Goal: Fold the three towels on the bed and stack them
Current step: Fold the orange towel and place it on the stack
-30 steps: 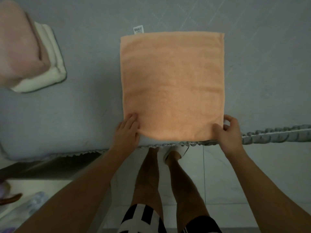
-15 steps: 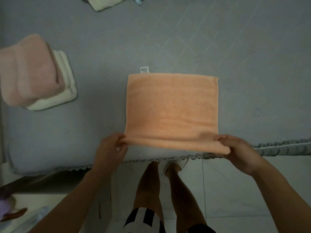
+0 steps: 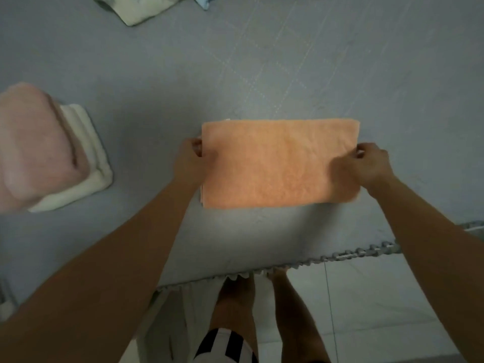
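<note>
An orange towel (image 3: pixel 277 163) lies folded into a wide rectangle on the grey bed (image 3: pixel 183 74). My left hand (image 3: pixel 190 158) pinches its left edge near the far corner. At the right edge my right hand (image 3: pixel 369 163) grips the top layer, fingers curled over it. To the left, a folded pink towel (image 3: pixel 34 148) sits on top of a folded cream towel (image 3: pixel 86 163).
The bed's frilled front edge (image 3: pixel 340 258) runs across below the towel, with tiled floor (image 3: pixel 379 310) and my legs beyond it. Pale green cloth (image 3: pixel 138 9) and a bit of blue cloth (image 3: pixel 205 0) lie at the far edge of the bed.
Both hands have carried the orange towel's near edge up and away over its far half. The towel is now half as deep and lies farther from the bed's edge.
</note>
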